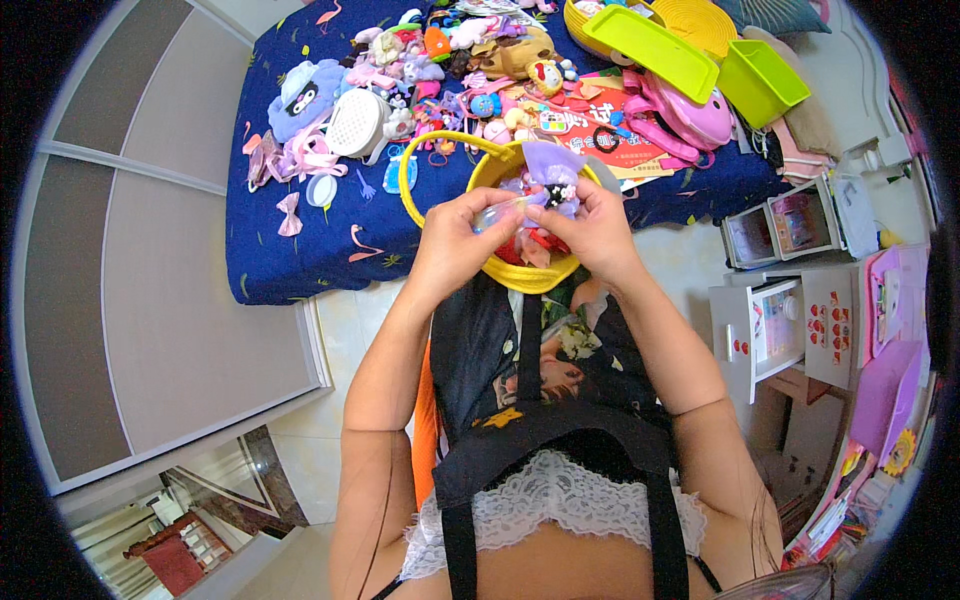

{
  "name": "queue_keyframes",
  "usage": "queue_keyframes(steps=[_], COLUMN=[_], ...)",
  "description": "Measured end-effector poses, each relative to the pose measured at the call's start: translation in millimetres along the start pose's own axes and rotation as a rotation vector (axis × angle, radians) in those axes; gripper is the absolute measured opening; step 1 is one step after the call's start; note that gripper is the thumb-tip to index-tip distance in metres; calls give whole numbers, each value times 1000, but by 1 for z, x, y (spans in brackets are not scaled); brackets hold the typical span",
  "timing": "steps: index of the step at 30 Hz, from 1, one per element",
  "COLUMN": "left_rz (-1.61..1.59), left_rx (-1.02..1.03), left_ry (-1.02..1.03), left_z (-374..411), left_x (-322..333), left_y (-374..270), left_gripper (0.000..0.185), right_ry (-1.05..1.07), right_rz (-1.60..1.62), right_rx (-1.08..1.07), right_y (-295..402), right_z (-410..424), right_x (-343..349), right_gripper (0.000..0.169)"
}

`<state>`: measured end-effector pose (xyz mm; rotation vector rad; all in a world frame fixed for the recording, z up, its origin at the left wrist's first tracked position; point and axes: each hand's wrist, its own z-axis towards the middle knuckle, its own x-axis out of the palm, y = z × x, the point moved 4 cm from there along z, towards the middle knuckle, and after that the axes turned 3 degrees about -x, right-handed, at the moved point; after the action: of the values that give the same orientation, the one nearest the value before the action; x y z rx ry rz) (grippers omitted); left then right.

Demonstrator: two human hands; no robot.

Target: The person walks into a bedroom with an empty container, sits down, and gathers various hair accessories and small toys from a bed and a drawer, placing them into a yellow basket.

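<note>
Over a yellow round basket, both my hands are on a purple hair bow with a small black-and-white figure at its middle. My left hand pinches a clear, iridescent piece that meets the bow; whether the two are joined I cannot tell. On the other side, my right hand grips the bow near the figure with thumb and fingers. Red and pink fabric pieces lie inside the basket below my hands. The basket's looped handle stands out to the left.
The basket is at the edge of a bed with a dark blue flamingo-print cover. Plush toys, a white round case, a pink bow, a pink bag and a green bin lie there. An open drawer juts out at right.
</note>
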<state>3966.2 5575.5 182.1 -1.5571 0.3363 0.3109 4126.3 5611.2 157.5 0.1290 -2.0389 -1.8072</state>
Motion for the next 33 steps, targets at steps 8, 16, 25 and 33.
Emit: queue_keyframes(steps=[8, 16, 25, 33], left_rz=[-318, -650, 63, 32], left_rx=[-207, -128, 520, 514], left_ry=[-6, -120, -54, -142], left_z=[0, 6, -34, -34], left_x=[-14, -20, -28, -15], left_y=[6, 5, -15, -9], left_gripper=[29, 33, 22, 23], right_ry=[-37, 12, -138, 23], right_rz=[140, 340, -48, 40], right_rx=[60, 70, -506, -445], right_y=[-11, -14, -1, -7], right_z=[-10, -28, -23, -27], right_x=[-2, 10, -18, -5], right_gripper=[23, 32, 21, 25])
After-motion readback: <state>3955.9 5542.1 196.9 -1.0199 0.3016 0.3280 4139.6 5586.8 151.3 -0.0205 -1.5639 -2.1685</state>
